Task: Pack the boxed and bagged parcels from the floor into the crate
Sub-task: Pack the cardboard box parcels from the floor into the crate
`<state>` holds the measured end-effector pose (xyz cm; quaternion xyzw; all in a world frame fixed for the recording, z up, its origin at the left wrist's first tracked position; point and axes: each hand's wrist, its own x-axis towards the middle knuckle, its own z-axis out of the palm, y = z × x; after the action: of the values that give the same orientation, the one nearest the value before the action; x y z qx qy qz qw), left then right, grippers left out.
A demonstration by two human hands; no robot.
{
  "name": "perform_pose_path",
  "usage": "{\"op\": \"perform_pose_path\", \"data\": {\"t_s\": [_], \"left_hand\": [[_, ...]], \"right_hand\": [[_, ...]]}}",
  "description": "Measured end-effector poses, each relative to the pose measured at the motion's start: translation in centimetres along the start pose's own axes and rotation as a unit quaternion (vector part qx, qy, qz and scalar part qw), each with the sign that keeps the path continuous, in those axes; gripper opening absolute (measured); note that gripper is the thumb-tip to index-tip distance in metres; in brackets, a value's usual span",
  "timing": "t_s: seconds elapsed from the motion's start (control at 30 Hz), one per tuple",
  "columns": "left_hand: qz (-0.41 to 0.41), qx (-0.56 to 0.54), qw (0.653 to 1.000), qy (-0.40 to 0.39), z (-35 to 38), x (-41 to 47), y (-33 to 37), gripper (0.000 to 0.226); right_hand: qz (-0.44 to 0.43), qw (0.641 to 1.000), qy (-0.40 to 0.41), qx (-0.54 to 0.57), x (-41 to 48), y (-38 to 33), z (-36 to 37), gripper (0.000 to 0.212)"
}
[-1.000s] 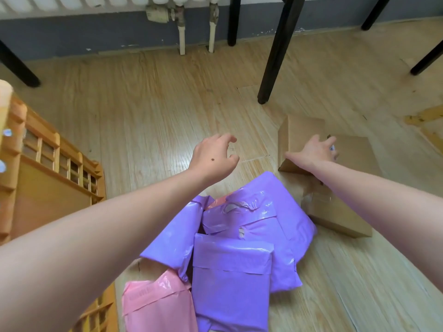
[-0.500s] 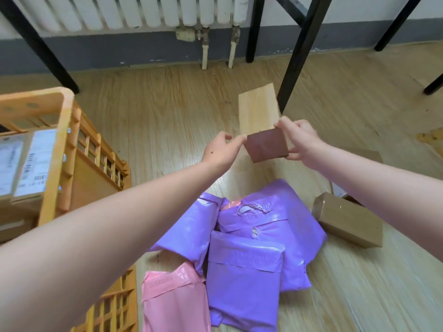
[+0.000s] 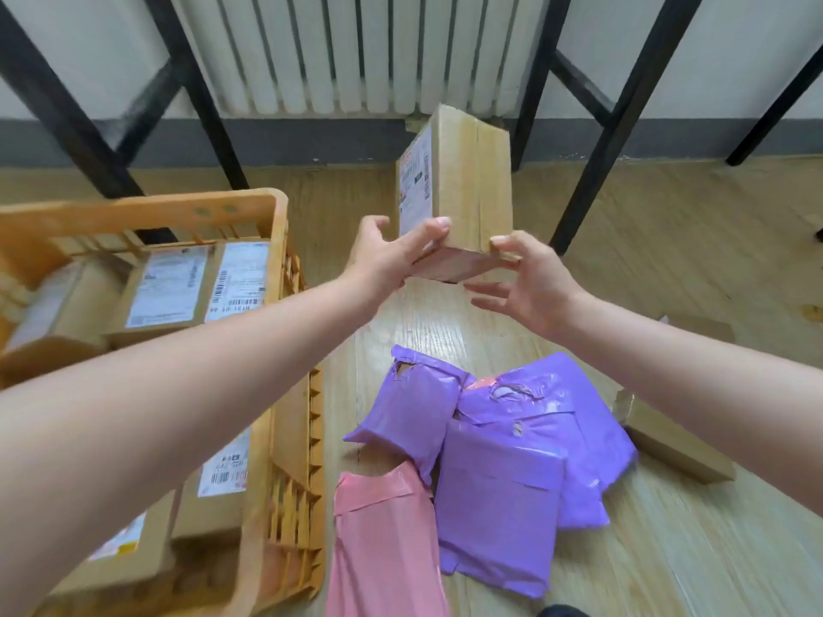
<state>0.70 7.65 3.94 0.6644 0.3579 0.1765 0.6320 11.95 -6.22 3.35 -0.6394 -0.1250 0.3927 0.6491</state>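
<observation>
Orange crate (image 3: 276, 260) sits on the left, packed with several labelled boxes (image 3: 165, 291), shipping labels facing up. The box (image 3: 467, 184) in play is up in the air, just right of the crate's far corner, tilted on end with a label on its left side. Left hand (image 3: 387, 256) has its grip clamped on the near end, thumb on top. Right hand (image 3: 534, 282) only has a thumb on the near right corner, grip apart, fingers spread loose underneath. On the floor (image 3: 668, 238): purple bags (image 3: 499, 496) in a pile, a pink bag (image 3: 383, 541) beside the crate, a spare box (image 3: 672, 443) on the right. Far back, a radiator (image 3: 356, 51) and black desk legs (image 3: 619, 122).
</observation>
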Motion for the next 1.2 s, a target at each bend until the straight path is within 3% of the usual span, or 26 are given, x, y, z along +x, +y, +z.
{"op": "perform_pose_path", "data": {"t_s": [0.13,0.3,0.43,0.53,0.63,0.87,1.07,1.2], "left_hand": [[0.105,0.127,0.983,0.086,-4.0,-2.2,1.1,0.105],[0.207,0.227,0.943,0.131,-10.3,-4.3,2.7,0.099],[0.249,0.316,0.904,0.144,-17.2,-5.6,3.6,0.101],[0.257,0.368,0.877,0.171,-22.8,-7.2,2.7,0.097],[0.229,0.395,0.872,0.178,-27.7,-9.6,-0.3,0.089],[0.112,0.55,0.825,0.075,-34.9,-15.3,-6.6,0.082],[0.05,0.587,0.808,-0.021,-34.5,-16.5,-9.9,0.083],[-0.034,0.565,0.824,-0.02,-32.0,-16.1,-12.1,0.09]], "right_hand": [[-0.008,0.999,-0.013,-0.032,-1.2,-0.8,3.9,0.041],[-0.051,0.997,-0.024,-0.051,-2.5,-3.1,9.9,0.055],[-0.102,0.991,-0.06,-0.064,-2.6,-4.8,15.4,0.06],[-0.133,0.986,-0.034,-0.092,-2.1,-4.7,19.9,0.077],[-0.164,0.975,-0.016,-0.149,-2.0,-3.2,23.8,0.089],[-0.211,0.934,-0.08,-0.276,-3.2,0.8,30.7,0.077],[-0.279,0.863,-0.184,-0.378,-4.5,2.7,34.3,0.076],[-0.234,0.847,-0.232,-0.417,-4.4,4.5,35.4,0.08]]}}
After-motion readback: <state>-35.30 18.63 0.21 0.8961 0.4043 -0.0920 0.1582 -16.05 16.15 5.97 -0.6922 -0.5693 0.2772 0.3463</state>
